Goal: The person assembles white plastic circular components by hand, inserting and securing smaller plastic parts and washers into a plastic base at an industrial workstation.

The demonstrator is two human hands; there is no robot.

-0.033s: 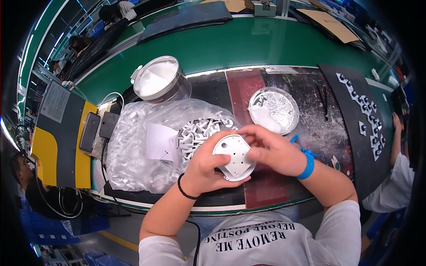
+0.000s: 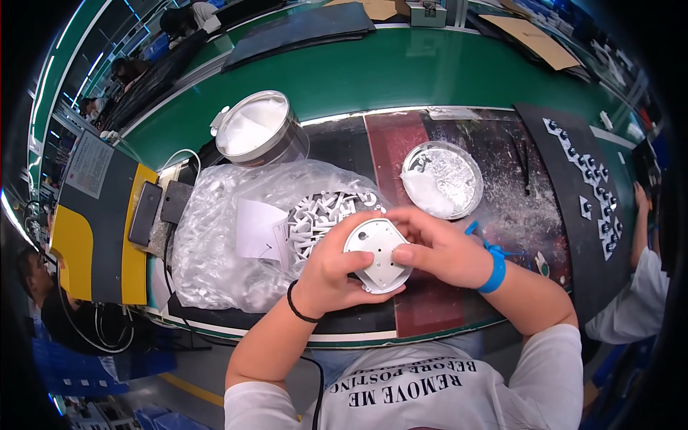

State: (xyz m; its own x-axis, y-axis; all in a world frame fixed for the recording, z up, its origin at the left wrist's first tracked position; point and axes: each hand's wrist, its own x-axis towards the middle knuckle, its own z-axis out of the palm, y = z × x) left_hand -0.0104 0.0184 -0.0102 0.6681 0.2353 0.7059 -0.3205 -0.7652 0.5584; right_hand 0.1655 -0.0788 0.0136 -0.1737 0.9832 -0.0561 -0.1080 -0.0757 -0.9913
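R fingers (image 2: 416,256) shifted, on wht disc (image 2: 378,233); L fingers (image 2: 357,260) hold it.

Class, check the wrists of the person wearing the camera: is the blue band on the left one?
No, the blue band is around the wrist of the right hand.

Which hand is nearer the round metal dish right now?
The right hand. It is just on the near side of the dish; the left hand is farther off, toward the near left, holding the white round part.
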